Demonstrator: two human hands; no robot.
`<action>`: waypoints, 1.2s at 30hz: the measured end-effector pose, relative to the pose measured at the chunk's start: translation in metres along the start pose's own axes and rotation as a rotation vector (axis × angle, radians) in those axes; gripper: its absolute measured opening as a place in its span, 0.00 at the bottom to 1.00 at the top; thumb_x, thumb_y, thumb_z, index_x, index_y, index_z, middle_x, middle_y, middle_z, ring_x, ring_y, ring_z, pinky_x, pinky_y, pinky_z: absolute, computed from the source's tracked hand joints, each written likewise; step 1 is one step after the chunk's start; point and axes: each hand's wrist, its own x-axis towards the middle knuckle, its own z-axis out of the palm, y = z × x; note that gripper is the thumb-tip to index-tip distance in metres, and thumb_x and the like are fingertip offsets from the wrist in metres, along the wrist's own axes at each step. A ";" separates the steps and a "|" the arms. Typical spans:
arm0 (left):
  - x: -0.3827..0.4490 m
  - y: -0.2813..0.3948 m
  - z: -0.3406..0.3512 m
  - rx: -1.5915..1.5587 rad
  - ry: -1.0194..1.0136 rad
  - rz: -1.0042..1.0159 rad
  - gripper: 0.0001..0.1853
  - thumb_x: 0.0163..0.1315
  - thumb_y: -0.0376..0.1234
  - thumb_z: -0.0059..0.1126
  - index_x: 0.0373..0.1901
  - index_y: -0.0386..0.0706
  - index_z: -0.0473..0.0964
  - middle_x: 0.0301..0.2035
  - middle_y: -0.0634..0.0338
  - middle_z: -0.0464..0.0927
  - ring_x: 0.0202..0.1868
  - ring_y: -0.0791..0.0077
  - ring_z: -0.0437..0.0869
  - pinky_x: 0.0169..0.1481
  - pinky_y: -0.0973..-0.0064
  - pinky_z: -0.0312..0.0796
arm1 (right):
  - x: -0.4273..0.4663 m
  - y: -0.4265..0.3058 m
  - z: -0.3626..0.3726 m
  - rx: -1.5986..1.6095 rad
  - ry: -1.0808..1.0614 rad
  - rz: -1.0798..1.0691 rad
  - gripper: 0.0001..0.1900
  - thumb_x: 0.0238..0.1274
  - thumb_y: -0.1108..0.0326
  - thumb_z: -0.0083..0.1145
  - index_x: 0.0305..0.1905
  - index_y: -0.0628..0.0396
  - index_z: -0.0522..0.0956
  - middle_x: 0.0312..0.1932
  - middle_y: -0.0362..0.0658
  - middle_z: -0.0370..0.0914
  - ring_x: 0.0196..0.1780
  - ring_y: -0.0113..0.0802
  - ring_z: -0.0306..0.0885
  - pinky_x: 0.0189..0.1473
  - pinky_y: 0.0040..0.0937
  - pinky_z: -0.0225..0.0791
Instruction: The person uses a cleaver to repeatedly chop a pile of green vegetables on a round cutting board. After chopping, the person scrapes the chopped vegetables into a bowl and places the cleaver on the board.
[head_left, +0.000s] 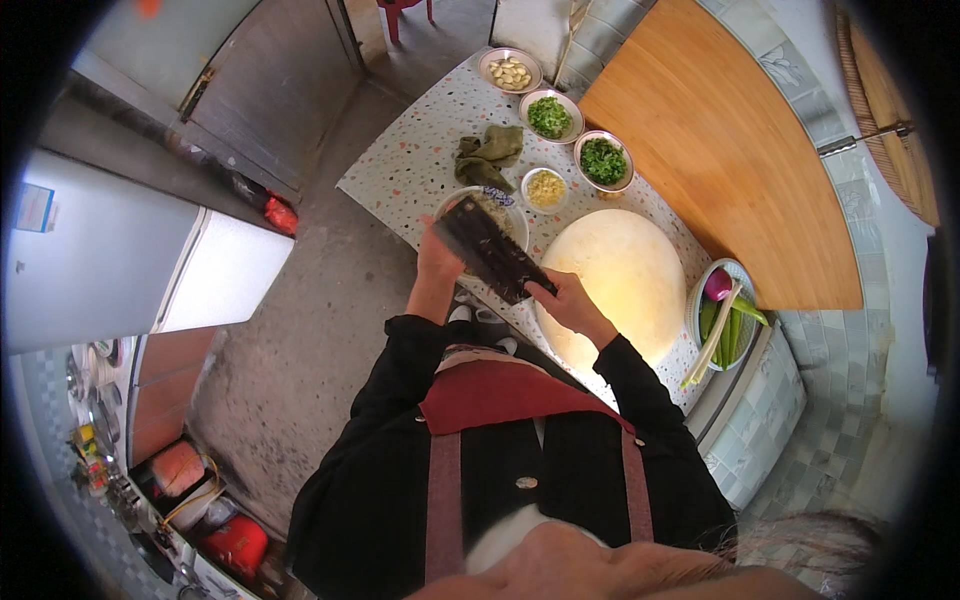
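My right hand (566, 298) grips the handle end of a cleaver (487, 244). Its broad dark blade is tilted over a bowl (519, 217) and bears small pale bits. The bowl has a blue pattern and holds a pale, minced-looking food, partly hidden by the blade. At the blade's far left end is my left hand (437, 253), beside the bowl. Its fingers are largely hidden, so I cannot tell whether they hold the bowl or touch the blade. A round, pale chopping board (611, 277) lies to the right of the bowl.
On the speckled table (405, 150) are a green cloth (489, 154), a small bowl of minced yellowish food (545, 190), two bowls of chopped greens (550, 118) (603, 161) and a bowl of peeled garlic cloves (510, 73). A vegetable basket (742, 349) stands right; a large wooden board (720, 157) leans behind.
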 end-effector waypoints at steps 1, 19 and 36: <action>0.003 -0.002 -0.004 0.000 -0.028 -0.013 0.39 0.77 0.58 0.32 0.76 0.37 0.52 0.75 0.50 0.54 0.76 0.47 0.55 0.76 0.42 0.52 | 0.000 0.000 0.000 0.038 -0.028 -0.025 0.13 0.71 0.63 0.59 0.50 0.61 0.81 0.25 0.45 0.77 0.29 0.26 0.71 0.35 0.32 0.69; -0.054 0.009 0.035 0.395 -0.040 -0.074 0.36 0.77 0.56 0.37 0.73 0.37 0.57 0.72 0.52 0.60 0.71 0.55 0.65 0.73 0.52 0.60 | 0.030 0.027 -0.005 -0.181 0.203 0.067 0.12 0.70 0.62 0.58 0.42 0.63 0.77 0.30 0.61 0.80 0.34 0.57 0.79 0.36 0.45 0.70; -0.031 0.000 0.022 1.868 -0.134 0.697 0.17 0.57 0.17 0.55 0.47 0.38 0.80 0.55 0.48 0.75 0.50 0.50 0.80 0.54 0.64 0.73 | -0.021 0.030 0.053 0.180 0.522 0.231 0.16 0.72 0.60 0.53 0.38 0.65 0.76 0.24 0.57 0.75 0.28 0.44 0.75 0.33 0.45 0.67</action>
